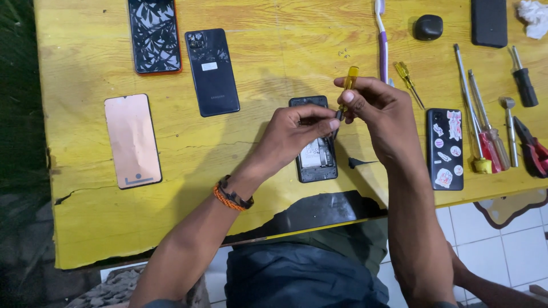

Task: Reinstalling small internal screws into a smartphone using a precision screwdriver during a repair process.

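Two hands meet over an opened phone (317,153) that lies face down on the yellow counter (274,45), its back cover off and its inner parts showing. The right hand (379,111) is closed around a small yellow-handled screwdriver (347,91), gripping the handle between thumb and fingers so the shaft points down toward the phone just beneath it. The left hand (297,131), with an orange and black bracelet (232,197) at its wrist, pinches its fingertips narrowly at the screwdriver's tip, seemingly steadying the point or holding something tiny there; what, if anything, is between the fingers is too small to tell. Holding the tool this close above the phone keeps the tip over the phone's upper half.

Left of the left hand, well apart, lie a copper-coloured panel (132,140), a dark phone back (212,72) and a phone with a leaf-patterned case (154,35), set out of the working spot. A few tiny screws (343,54) sit beyond the hands, apart from the phone. Just right of the right hand lies a phone covered in stickers (445,148), and further right a row of screwdrivers (485,125) and red-handled pliers (534,151) within easy reach. A toothbrush (382,40) lies beyond the right hand, and another small yellow screwdriver (408,82) beside it.
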